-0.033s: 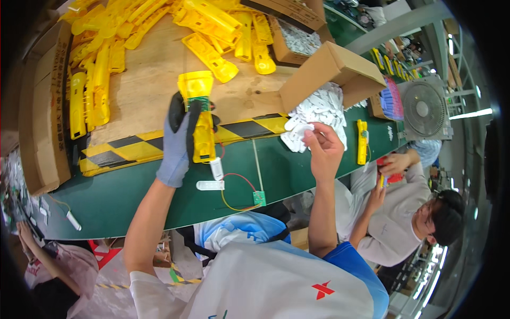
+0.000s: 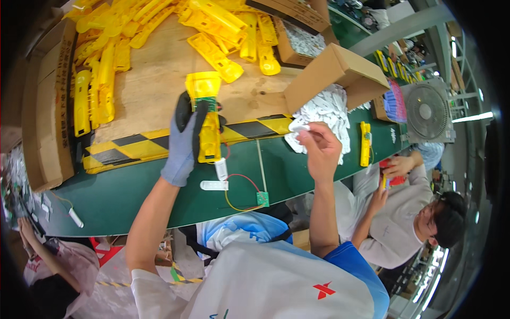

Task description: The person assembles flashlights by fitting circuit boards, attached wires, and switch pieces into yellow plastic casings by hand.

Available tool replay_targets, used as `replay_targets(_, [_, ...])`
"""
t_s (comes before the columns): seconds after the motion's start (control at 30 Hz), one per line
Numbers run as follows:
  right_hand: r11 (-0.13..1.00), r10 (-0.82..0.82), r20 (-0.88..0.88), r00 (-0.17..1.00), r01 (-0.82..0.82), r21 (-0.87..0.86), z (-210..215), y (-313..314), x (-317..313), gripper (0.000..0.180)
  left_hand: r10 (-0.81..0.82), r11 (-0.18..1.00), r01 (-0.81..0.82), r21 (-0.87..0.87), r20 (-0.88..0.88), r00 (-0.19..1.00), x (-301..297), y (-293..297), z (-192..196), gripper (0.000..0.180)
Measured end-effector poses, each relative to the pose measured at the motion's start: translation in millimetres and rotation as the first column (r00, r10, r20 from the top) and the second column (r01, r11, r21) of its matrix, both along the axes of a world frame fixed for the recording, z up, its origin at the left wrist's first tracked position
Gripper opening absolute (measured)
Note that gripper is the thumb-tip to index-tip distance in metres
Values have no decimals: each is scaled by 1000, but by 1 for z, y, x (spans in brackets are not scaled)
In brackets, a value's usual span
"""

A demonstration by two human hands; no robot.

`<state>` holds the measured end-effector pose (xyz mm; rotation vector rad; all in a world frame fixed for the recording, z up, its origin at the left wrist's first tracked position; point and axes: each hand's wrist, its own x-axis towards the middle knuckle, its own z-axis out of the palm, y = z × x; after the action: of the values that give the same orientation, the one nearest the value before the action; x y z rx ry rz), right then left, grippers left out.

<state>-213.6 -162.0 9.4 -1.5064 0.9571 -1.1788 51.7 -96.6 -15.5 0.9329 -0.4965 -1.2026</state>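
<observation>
In a grey and black glove, my left hand is wrapped round a yellow plastic housing with a flared upper end. A green circuit board sits inside that housing. My bare right hand pinches a small white plastic piece between thumb and fingers, over the near edge of a pile of white pieces. Below the housing, a white strip lies on the green table beside a white block. Red and yellow wires run to a small green board near the table's front edge.
Yellow housings are heaped on a wooden board edged with striped tape. A tipped carton stands behind the white pile, another carton at left. A yellow unit, a fan and a co-worker are at right.
The whole view has shifted slightly. My right hand, with the white piece, has moved a little left relative to the pile. My left hand keeps its hold on the yellow housing.
</observation>
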Motion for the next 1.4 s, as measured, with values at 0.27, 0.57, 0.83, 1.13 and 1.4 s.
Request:
replay_targets(0.27, [843, 357, -349, 866, -460, -278, 10, -28, 107, 20, -13, 1000, 12, -8, -54, 998, 0, -2, -10, 35])
replay_targets(0.57, [915, 402, -39, 915, -403, -25, -17, -31, 127, 10, 97, 995, -96, -18, 46, 994, 5, 0, -8, 40])
replay_targets(0.83, [876, 336, 127, 933, -360, 322, -12, -23, 133, 34, 116, 993, -115, -24, 95, 989, 1, -2, -14, 46])
replay_targets(1.13, [846, 428, 101, 898, -437, 305, -16, -27, 129, 47, 128, 991, -112, -77, 246, 961, -2, 3, -12, 58])
replay_targets(1.4, [838, 432, 72, 899, -430, 337, -20, -33, 125, 50, 177, 982, -140, -125, 372, 911, -3, -5, -20, 52])
